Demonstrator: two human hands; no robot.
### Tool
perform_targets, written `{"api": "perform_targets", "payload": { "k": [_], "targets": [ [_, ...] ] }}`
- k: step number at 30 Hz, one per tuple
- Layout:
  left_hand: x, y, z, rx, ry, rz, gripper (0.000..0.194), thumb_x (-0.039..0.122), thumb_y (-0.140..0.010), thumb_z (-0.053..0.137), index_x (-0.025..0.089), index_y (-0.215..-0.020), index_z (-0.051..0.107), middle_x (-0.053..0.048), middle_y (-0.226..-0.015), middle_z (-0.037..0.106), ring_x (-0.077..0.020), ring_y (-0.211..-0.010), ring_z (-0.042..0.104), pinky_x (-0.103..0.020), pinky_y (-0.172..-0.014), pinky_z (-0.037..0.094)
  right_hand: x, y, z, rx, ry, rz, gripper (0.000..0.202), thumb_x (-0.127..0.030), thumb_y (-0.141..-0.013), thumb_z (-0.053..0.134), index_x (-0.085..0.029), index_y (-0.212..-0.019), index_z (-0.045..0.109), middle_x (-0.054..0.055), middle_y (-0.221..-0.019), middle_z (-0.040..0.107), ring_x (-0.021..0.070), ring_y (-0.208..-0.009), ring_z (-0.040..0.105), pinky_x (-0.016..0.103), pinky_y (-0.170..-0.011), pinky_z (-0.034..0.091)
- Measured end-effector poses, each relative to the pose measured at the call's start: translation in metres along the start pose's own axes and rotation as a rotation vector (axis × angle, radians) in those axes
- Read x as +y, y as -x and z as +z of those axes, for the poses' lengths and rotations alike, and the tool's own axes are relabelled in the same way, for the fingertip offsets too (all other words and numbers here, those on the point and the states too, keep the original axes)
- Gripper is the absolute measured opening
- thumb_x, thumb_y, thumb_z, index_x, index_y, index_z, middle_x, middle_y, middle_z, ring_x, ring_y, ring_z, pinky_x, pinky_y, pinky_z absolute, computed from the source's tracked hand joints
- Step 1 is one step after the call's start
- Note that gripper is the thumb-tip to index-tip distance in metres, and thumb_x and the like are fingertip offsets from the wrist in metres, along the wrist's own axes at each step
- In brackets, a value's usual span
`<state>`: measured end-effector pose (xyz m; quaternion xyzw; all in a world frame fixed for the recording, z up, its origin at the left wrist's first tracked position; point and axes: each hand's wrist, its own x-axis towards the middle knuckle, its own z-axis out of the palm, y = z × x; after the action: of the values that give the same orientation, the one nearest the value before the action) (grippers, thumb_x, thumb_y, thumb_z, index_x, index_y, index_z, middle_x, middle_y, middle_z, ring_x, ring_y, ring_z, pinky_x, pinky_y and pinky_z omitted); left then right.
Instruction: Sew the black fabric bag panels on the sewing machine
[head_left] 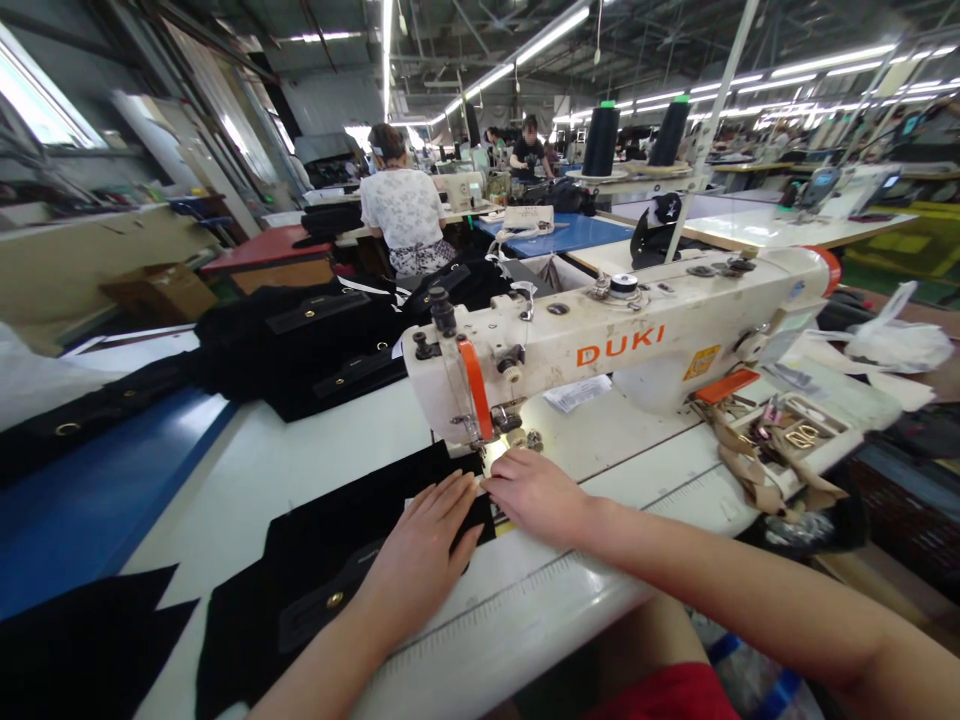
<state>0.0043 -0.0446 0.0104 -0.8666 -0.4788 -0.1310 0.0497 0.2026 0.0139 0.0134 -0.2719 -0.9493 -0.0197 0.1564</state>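
A white sewing machine [622, 345] with orange DUKI lettering stands on the white table. Under its needle area lies the edge of a black fabric piece [337, 515], which carries a strap and a gold eyelet. My left hand [424, 550] rests flat on this fabric, fingers stretched toward the needle. Just right of the needle, my right hand [532, 495] has its fingers pressed together at the fabric's edge, touching a small pale piece [481, 484] between the two hands. What exactly the right fingertips pinch is too small to make out.
More black fabric pieces [300, 340] lie behind and left, partly over a blue surface [112, 490]. At the right is a tray [817, 435] of metal rings and tan strips. Thread cones [602, 140] stand behind the machine. A person in a patterned top [403, 205] sits ahead.
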Motion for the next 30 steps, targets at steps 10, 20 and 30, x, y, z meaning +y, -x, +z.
{"api": "perform_targets", "payload": {
  "k": [10, 20, 30],
  "targets": [
    [-0.006, -0.014, 0.012, -0.024, 0.037, -0.033, 0.042, 0.033, -0.092, 0.046, 0.015, -0.128, 0.057, -0.014, -0.134, 0.058, -0.0263, -0.126, 0.052, -0.048, -0.104, 0.043, 0.014, -0.005, 0.002, 0.005, 0.024, -0.022, 0.014, -0.015, -0.092, 0.053, -0.012, -0.087, 0.065, 0.007, -0.086, 0.062, 0.0206, -0.086, 0.055, 0.033, -0.082, 0.043],
    [-0.008, -0.022, 0.011, -0.042, -0.014, -0.025, 0.041, 0.033, -0.093, 0.043, 0.015, -0.127, 0.057, -0.013, -0.133, 0.059, -0.0245, -0.124, 0.054, -0.046, -0.103, 0.044, 0.015, -0.006, 0.004, 0.000, 0.028, 0.018, 0.018, -0.015, -0.094, 0.048, -0.012, -0.089, 0.065, 0.008, -0.087, 0.061, 0.0214, -0.086, 0.053, 0.034, -0.083, 0.042],
    [-0.009, -0.023, 0.011, -0.002, 0.036, -0.020, 0.040, 0.032, -0.094, 0.043, 0.016, -0.128, 0.057, -0.013, -0.132, 0.060, -0.0240, -0.125, 0.053, -0.046, -0.104, 0.042, 0.017, -0.003, 0.007, 0.001, 0.001, 0.024, 0.018, -0.016, -0.095, 0.047, -0.012, -0.092, 0.065, 0.009, -0.088, 0.060, 0.0229, -0.090, 0.051, 0.036, -0.083, 0.042]
  ]
}}
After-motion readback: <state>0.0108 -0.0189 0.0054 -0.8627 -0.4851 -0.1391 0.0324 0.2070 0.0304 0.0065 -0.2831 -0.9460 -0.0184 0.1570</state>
